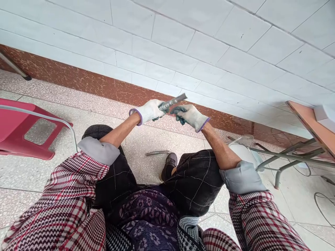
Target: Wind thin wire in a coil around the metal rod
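Note:
Both hands wear white knit gloves with purple cuffs and are raised in front of a white tiled wall. My left hand point(150, 110) is closed around the lower part of a short grey metal rod point(173, 101) that points up to the right. Just to its right, my right hand point(188, 116) has its fingers curled at the rod's lower end, touching it. My forearms are bare, with plaid sleeves rolled up, and my knees in dark quilted trousers are below the hands.
A second grey metal piece point(157, 152) lies on the speckled floor between my feet. A red plastic stool point(23, 127) stands at the left. At the right are a white bucket point(242, 150) and a folding table point(311, 127) with metal legs and cables.

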Available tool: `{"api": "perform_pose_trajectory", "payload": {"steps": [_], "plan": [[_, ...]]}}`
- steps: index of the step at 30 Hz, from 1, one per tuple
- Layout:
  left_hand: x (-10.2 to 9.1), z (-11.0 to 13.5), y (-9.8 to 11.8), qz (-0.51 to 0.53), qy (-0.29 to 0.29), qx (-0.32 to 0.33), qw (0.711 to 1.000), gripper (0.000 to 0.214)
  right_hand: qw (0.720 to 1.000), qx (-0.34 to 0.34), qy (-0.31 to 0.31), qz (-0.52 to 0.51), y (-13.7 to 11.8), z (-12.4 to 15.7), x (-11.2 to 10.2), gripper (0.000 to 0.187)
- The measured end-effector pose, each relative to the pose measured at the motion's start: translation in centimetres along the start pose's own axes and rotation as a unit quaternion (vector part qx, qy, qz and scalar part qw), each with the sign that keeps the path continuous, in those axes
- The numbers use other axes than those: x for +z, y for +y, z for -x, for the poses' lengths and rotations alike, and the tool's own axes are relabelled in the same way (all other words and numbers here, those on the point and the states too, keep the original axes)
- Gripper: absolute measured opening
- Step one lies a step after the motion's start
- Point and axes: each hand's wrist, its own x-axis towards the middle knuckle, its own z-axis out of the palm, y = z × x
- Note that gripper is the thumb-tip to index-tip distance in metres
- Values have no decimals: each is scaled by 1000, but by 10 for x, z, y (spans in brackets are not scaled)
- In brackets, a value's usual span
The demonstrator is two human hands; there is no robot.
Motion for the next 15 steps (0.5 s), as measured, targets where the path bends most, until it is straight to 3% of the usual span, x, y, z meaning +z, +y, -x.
{"api": "perform_pose_trajectory", "payload": {"steps": [3,7,9,12,15], "plan": [[-2,-6,-8,-1,46,-13,999,31,999,-15,-44,22,-11,6,15,28],[-8,-11,-17,-187,67,-36,979,29,992,-25,-95,80,-36,21,25,21],[-10,-11,-17,-254,68,-35,964,29,991,-42,-70,109,-45,25,19,18],[-10,-5,-10,-323,13,-12,946,30,992,-62,11,112,-46,22,-2,18],[-6,6,3,-269,-64,23,961,28,996,-49,59,52,-33,10,-19,19]]}}
